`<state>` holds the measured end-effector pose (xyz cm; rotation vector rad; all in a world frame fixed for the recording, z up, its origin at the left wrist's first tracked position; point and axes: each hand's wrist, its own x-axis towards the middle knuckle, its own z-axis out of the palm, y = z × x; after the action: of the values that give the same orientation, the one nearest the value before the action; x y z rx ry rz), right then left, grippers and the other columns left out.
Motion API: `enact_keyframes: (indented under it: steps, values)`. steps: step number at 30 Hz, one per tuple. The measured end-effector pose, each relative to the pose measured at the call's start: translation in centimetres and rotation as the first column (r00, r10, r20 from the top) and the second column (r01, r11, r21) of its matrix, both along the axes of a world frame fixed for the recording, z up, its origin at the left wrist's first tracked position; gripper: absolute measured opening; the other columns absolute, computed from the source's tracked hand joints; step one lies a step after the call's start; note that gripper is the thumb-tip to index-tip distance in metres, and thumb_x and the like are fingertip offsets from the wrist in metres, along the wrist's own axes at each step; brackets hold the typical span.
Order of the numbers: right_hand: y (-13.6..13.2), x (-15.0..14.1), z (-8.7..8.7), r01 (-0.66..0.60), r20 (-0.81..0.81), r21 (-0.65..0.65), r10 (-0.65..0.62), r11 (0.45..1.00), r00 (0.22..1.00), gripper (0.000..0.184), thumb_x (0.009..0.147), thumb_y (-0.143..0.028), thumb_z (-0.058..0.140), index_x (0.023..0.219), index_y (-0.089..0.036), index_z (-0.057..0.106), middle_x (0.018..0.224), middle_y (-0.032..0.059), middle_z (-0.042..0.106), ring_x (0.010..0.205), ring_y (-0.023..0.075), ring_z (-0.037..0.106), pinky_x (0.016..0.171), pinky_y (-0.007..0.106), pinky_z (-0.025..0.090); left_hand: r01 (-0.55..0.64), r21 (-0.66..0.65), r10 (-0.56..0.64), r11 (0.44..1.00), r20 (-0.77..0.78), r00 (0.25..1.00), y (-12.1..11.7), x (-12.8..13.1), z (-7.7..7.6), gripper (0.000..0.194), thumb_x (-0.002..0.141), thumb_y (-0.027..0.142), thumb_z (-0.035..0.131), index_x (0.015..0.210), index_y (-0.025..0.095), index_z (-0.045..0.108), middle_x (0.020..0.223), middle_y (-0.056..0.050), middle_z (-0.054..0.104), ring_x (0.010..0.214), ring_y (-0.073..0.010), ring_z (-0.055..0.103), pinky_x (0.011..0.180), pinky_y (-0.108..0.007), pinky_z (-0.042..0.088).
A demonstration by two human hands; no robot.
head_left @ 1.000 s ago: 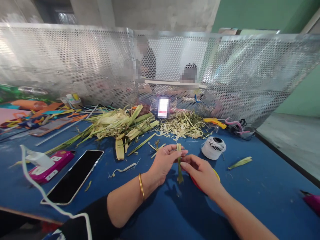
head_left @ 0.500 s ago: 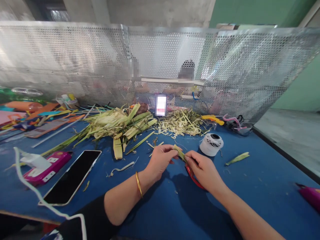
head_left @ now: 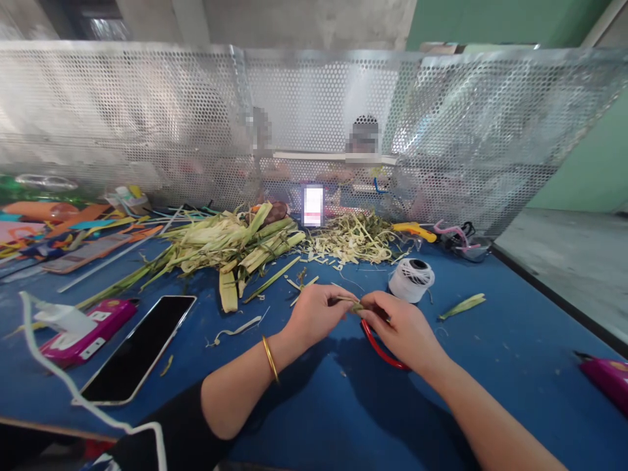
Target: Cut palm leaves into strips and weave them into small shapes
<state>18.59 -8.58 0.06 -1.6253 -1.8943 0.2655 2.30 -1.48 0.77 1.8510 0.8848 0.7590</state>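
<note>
Plant strip [head_left: 358,307]: centre, pinched narrowly between thumb and fingers of left hand [head_left: 316,315] and right hand [head_left: 403,326], mostly covered. Red loop [head_left: 379,350]: against right hand, partly hidden; whether gripped, cannot tell. Purple object [head_left: 606,383]: right edge, cut off.

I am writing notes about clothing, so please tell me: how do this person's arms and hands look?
The left arm has a black sleeve ending partway down and a thin gold-coloured bangle near the left hand. The right arm shows no sleeve, and the right hand, like the left, is gloveless.
</note>
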Motion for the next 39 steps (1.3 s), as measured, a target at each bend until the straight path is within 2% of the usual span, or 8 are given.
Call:
enact_keyframes:
  steps: [6,12,20,28,30,32,35,39]
  values:
    - [0.0,-0.5,0.1,-0.013,0.196,0.136,-0.014,0.991,0.98,0.018,0.089,-0.03,0.047,0.083,-0.021,0.062,0.081,0.0054,0.066,0.074,0.0198,0.057,0.073,0.032,0.039,-0.001,0.098,0.011,0.995,-0.093,0.996,-0.2,0.0,0.4,0.023,0.076,0.027,0.053,0.058,0.018,0.065,0.056,0.001,0.062,0.053,-0.0108,0.052,0.052,-0.02,0.037]
    - [0.4,0.0,-0.1,-0.001,0.02,-0.077,0.003,0.997,1.0,0.023,0.087,-0.033,0.045,0.072,-0.022,0.058,0.067,0.001,0.061,0.065,0.0171,0.053,0.06,0.027,0.036,0.017,0.153,0.005,0.988,-0.144,0.99,0.0,-0.1,0.1,0.031,0.08,0.035,0.049,0.056,0.018,0.059,0.055,0.002,0.059,0.053,-0.0108,0.05,0.052,-0.022,0.033]
    - [0.4,0.4,0.5,-0.095,-0.312,-0.312,-0.007,0.945,0.95,0.017,0.078,-0.031,0.048,0.065,-0.021,0.051,0.06,-0.0022,0.057,0.059,0.0149,0.052,0.059,0.026,0.038,-0.134,0.019,0.135,0.991,-0.017,0.991,0.1,0.1,-0.1,0.032,0.081,0.04,0.047,0.062,0.018,0.059,0.055,0.002,0.057,0.054,-0.0116,0.051,0.053,-0.023,0.035]
    - [0.6,0.4,0.7,0.16,-0.497,-0.179,-0.229,0.971,0.837,0.026,0.076,-0.045,0.053,0.068,-0.02,0.059,0.055,-0.0016,0.054,0.056,0.015,0.05,0.056,0.026,0.038,-0.155,-0.401,0.238,0.903,0.166,0.957,0.5,0.2,-0.7,0.03,0.081,0.042,0.049,0.068,0.016,0.055,0.061,-0.002,0.059,0.056,-0.0122,0.055,0.051,-0.022,0.04]
    - [0.6,0.5,0.6,0.188,-0.484,-0.151,-0.239,0.97,0.842,0.026,0.076,-0.044,0.052,0.067,-0.02,0.059,0.054,-0.0014,0.054,0.054,0.0149,0.048,0.054,0.026,0.036,-0.22,-0.273,0.25,0.936,0.081,0.965,0.3,0.1,-0.6,0.023,0.082,0.036,0.048,0.075,0.016,0.059,0.07,-0.004,0.063,0.064,-0.015,0.059,0.058,-0.025,0.045]
    - [0.6,0.5,0.4,0.184,-0.417,-0.139,-0.226,0.973,0.881,0.027,0.077,-0.043,0.051,0.064,-0.021,0.057,0.051,-0.0019,0.05,0.051,0.0142,0.045,0.05,0.026,0.033,-0.284,0.102,0.286,0.953,-0.001,0.958,-0.1,0.0,-0.5,0.016,0.081,0.025,0.05,0.09,0.019,0.062,0.089,-0.006,0.067,0.085,-0.0188,0.06,0.076,-0.032,0.047]
    - [0.6,0.4,0.0,0.171,-0.298,-0.099,-0.193,0.98,0.935,0.026,0.079,-0.041,0.049,0.066,-0.021,0.058,0.051,-0.0023,0.049,0.05,0.014,0.042,0.049,0.026,0.031,-0.118,0.607,0.228,0.786,-0.106,0.968,-1.0,0.0,-0.3,0.03,0.083,0.016,0.047,0.111,0.022,0.058,0.113,-0.007,0.062,0.108,-0.0217,0.053,0.098,-0.038,0.037]
    - [0.5,0.0,-0.4,0.113,-0.205,-0.088,-0.129,0.99,0.97,0.025,0.083,-0.038,0.047,0.07,-0.021,0.058,0.057,-0.0013,0.054,0.056,0.0147,0.047,0.053,0.026,0.034,0.089,0.62,0.141,0.779,-0.312,0.939,-1.6,0.4,-0.7,0.024,0.09,0.024,0.042,0.108,0.018,0.056,0.103,-0.008,0.064,0.098,-0.0215,0.056,0.088,-0.035,0.042]
